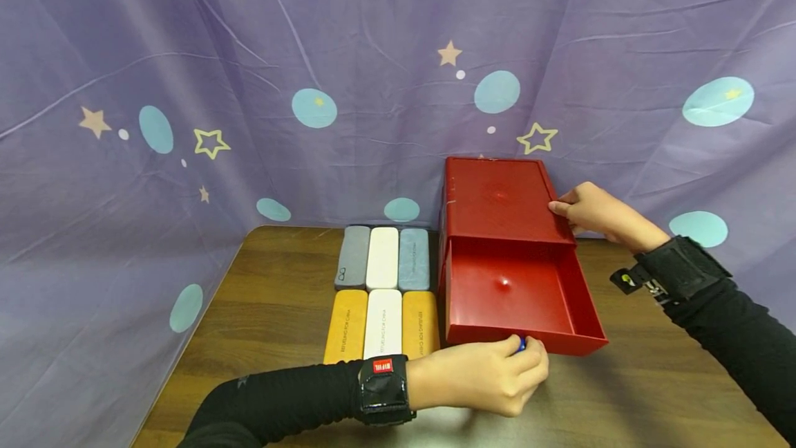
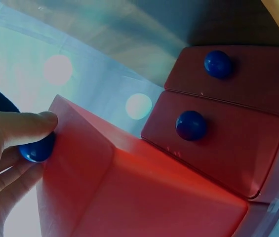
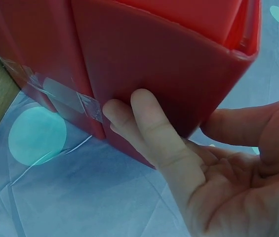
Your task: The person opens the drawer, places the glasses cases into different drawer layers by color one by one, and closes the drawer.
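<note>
A red drawer cabinet point(image 1: 500, 202) stands at the back right of the table with its top drawer point(image 1: 510, 289) pulled far out, its bare red floor showing. My left hand point(image 1: 488, 375) pinches that drawer's round blue knob point(image 2: 38, 148) between thumb and fingers at the drawer front. Below in the left wrist view, two further drawer fronts with blue knobs point(image 2: 191, 125) are closed. My right hand point(image 1: 593, 213) rests on the cabinet's right upper edge, thumb on top. In the right wrist view its fairly straight fingers point(image 3: 151, 123) press flat against the red side wall.
Several oblong cases lie left of the cabinet in two rows: grey point(image 1: 353, 258), white point(image 1: 382, 258) and blue point(image 1: 414, 259) behind, orange point(image 1: 347, 323), white point(image 1: 383, 323) and orange point(image 1: 421, 323) in front. My left forearm crosses before them. A purple patterned curtain point(image 1: 373, 33) hangs behind the wooden table point(image 1: 267, 296).
</note>
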A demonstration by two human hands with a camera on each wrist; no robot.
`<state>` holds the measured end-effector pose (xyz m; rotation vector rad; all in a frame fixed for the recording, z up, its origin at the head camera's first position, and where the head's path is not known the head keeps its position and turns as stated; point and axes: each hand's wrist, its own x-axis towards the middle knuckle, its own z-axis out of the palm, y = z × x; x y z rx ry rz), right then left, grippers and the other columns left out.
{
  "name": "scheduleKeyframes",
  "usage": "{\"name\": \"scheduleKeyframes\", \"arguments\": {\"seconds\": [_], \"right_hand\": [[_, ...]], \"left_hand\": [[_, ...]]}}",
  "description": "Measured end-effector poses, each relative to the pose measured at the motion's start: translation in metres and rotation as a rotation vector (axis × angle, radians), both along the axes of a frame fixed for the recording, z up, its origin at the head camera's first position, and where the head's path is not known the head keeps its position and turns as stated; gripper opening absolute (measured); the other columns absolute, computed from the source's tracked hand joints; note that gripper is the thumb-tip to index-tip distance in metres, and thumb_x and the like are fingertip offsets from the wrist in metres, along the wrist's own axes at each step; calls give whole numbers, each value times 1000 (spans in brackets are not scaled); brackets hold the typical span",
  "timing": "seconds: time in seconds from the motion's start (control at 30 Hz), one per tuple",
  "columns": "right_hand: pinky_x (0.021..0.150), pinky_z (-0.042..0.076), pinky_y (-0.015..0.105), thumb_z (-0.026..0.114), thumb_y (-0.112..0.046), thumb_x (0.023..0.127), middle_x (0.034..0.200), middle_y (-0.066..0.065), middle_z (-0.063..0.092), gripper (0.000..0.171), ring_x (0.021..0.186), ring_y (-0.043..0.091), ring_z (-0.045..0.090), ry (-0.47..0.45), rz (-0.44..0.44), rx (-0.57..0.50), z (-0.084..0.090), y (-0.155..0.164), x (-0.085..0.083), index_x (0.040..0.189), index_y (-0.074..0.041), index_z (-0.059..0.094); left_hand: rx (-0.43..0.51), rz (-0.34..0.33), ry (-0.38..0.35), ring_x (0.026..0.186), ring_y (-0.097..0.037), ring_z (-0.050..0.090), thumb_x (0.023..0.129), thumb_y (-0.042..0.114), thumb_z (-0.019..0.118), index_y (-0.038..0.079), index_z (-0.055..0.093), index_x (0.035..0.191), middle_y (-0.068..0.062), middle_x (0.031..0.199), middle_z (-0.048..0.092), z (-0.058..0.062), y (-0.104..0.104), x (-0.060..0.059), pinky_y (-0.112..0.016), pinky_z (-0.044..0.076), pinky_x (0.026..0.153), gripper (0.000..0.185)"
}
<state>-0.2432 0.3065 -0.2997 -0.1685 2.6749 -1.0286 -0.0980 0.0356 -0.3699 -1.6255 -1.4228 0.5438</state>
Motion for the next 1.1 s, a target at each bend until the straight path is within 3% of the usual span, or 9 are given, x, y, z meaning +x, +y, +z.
{"name": "scheduleKeyframes", "arguments": {"seconds": [0.1,0.17,0.37,0.5,0.57,0.7,0.8,0.87,1.1], "right_hand": [[66,59,26,46,-10,107,87,14,74,40,73,5,65,1,0,4,-1,1,-1,120,27,56],[65,59,26,46,-10,107,86,12,74,40,72,5,65,6,0,9,-1,1,-1,119,26,57],[66,60,27,45,-10,107,86,13,74,40,72,5,65,16,6,23,0,0,0,120,26,56],[68,61,30,44,-11,108,87,13,74,41,74,6,65,18,10,40,1,0,1,120,25,57],[68,62,31,44,-12,108,88,14,74,41,76,8,66,22,12,50,1,0,2,119,25,58],[69,62,33,44,-12,109,90,18,74,41,77,11,68,25,12,55,1,1,2,120,25,58],[69,62,33,44,-12,108,91,20,74,41,77,10,68,24,11,47,0,1,3,121,26,57],[69,62,33,44,-12,108,91,20,74,42,76,9,68,23,9,42,0,1,3,121,26,56],[71,62,34,44,-12,109,92,20,74,42,77,9,68,28,11,35,0,0,3,121,26,56]], "left_hand": [[11,-3,2,100,-13,65,101,-6,29,14,76,104,0,106,69,8,-3,2,-23,55,81,52],[10,0,3,101,-13,65,101,-5,29,13,76,105,0,107,69,8,-3,2,-23,55,81,51],[-3,16,-11,104,-18,66,103,1,35,10,75,110,-5,111,69,-12,4,-3,-27,56,82,42],[-2,22,-19,105,-19,66,103,1,34,8,74,111,-5,111,69,-15,5,-3,-28,56,83,41],[2,23,-18,104,-16,66,103,-1,32,9,74,110,-4,111,69,-5,1,-1,-26,56,82,44],[6,31,-29,105,-16,65,103,0,31,9,74,112,-3,112,69,-2,1,2,-27,55,85,44],[2,43,-54,108,-19,66,104,3,32,6,72,116,-5,115,70,-9,5,2,-32,54,93,42],[3,47,-60,108,-20,66,105,4,31,6,70,119,-5,117,70,-5,5,4,-35,53,98,42],[86,36,-125,110,-18,66,105,8,33,9,66,124,-3,119,70,21,-1,10,-42,49,108,38]]}}
